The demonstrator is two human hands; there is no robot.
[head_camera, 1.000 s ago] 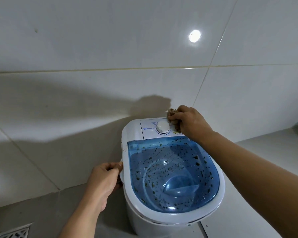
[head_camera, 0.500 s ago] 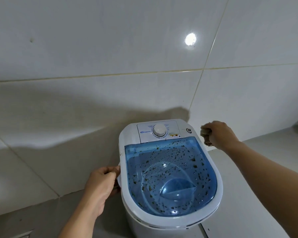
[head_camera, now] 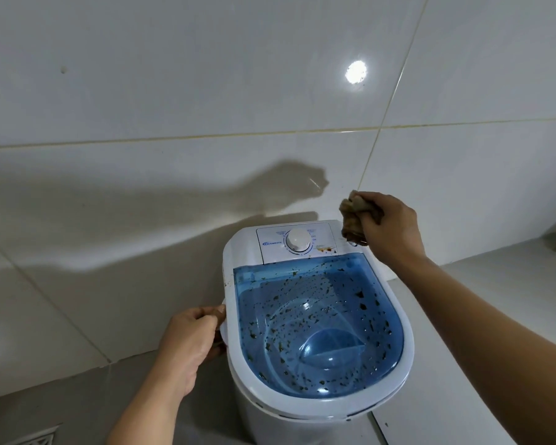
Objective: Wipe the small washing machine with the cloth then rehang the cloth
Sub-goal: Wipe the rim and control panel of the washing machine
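The small white plastic washing machine [head_camera: 315,409] with a translucent blue lid [head_camera: 315,326] stands on the grey floor [head_camera: 495,300] against a white tiled wall [head_camera: 174,91], its lid spattered all over with dark specks and a few brown marks beside the round white dial [head_camera: 298,239] on the control panel. The right hand [head_camera: 387,228] grips a crumpled brownish cloth [head_camera: 350,218] in curled fingers above the machine's rear right corner, just beside the panel. The left hand [head_camera: 191,340] curls its fingers round the machine's left rim, and a patterned metal floor drain [head_camera: 36,438] shows at the lower left edge.
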